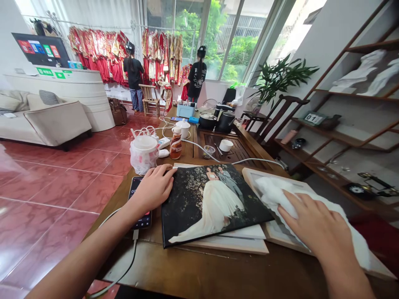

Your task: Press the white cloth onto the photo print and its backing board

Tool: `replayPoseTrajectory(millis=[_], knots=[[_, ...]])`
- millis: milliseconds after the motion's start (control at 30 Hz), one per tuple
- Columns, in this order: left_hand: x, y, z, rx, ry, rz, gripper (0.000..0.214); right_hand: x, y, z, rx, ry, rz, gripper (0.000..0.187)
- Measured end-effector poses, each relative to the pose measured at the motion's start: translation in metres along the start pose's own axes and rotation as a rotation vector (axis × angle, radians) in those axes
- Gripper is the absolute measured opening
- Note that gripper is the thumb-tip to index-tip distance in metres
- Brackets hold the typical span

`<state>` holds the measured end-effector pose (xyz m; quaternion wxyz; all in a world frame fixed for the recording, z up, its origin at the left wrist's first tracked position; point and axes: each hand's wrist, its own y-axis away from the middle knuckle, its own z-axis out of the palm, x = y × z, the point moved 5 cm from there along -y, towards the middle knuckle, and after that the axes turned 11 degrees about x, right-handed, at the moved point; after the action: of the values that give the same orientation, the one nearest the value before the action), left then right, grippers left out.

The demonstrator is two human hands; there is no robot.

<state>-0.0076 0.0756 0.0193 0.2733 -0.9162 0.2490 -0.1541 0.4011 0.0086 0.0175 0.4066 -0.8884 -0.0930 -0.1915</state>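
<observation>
My left hand (154, 187) rests at the left edge of a dark wedding photo panel (208, 203), fingers curled over its top-left corner. The panel lies on top of other flat panels (237, 244) on a wooden table (199, 270). My right hand (314, 226) lies flat, fingers spread, pressing a white cloth (274, 191) onto a light framed panel (280, 236) to the right. A phone (140, 218) with a plugged-in cable lies under my left wrist.
Behind the panels stand a white bagged container (144, 153), a sauce bottle (176, 143), kettles (226, 121) and a small bowl (226, 145) on a tea tray. Shelves (352, 137) and a chair (277, 116) are to the right. Two people (134, 74) stand by red garments far back. A sofa (46, 120) is left.
</observation>
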Motion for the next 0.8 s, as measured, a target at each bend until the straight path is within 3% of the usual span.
replayPoseTrajectory(millis=[167, 267, 367, 467, 533, 667, 800], knots=[[0.000, 0.000, 0.004, -0.030, -0.029, 0.016, 0.036, 0.000, 0.014, 0.014, 0.023, -0.090, -0.043, 0.034], [0.000, 0.000, 0.003, -0.036, -0.039, 0.020, 0.035, -0.010, 0.004, -0.004, 0.027, -0.111, 0.049, 0.041], [0.001, 0.000, 0.003, -0.044, -0.043, 0.021, 0.035, -0.036, -0.016, -0.038, 0.083, -0.095, 0.120, 0.053], [0.000, 0.000, 0.004, -0.052, -0.044, 0.020, 0.036, -0.085, -0.033, -0.068, 0.134, -0.288, -0.001, 0.057], [-0.001, 0.000, 0.005, -0.054, -0.044, 0.015, 0.036, -0.123, -0.037, -0.078, 0.111, -0.444, -0.216, 0.058], [-0.002, 0.001, 0.008, -0.051, -0.037, -0.004, 0.037, -0.170, -0.037, -0.079, 0.018, -0.524, -0.372, 0.063], [-0.004, 0.001, 0.010, -0.058, -0.018, -0.024, 0.038, -0.190, -0.039, -0.073, -0.009, -0.536, -0.438, 0.066]])
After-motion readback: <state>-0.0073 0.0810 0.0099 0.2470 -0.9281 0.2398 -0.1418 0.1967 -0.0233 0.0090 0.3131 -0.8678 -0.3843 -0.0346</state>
